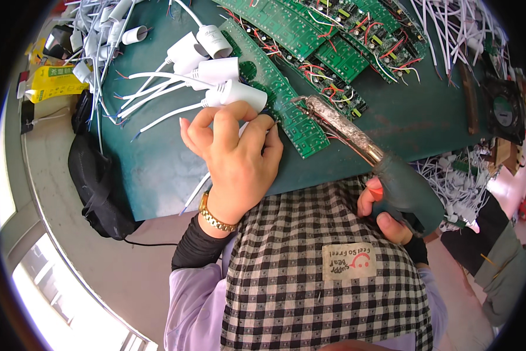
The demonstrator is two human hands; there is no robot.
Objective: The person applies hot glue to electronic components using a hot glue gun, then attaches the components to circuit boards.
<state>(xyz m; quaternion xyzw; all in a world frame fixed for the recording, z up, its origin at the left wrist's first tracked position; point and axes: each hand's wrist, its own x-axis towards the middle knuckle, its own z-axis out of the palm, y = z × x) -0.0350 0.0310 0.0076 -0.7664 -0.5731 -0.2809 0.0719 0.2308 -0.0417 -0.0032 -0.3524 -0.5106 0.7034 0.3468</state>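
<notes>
The left hand (239, 149), above the dark green counter (155, 178), had its fingers bent and closed on a white wired plastic piece (243, 127), mostly hidden under them. Just beyond lay white cylindrical plastic lamp sockets (222, 68), beside a long green circuit board (305, 139). The right hand's (395, 229) fingers were wrapped around the dark handle of a scorched-metal-barrelled soldering iron (394, 172), its tip near the board; contact could not be told.

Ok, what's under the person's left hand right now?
From beneath the left hand, a white wire pokes out toward the lower left, over the green tabletop. Its other end, and anything else beneath the palm, is covered and can't be made out.
</notes>
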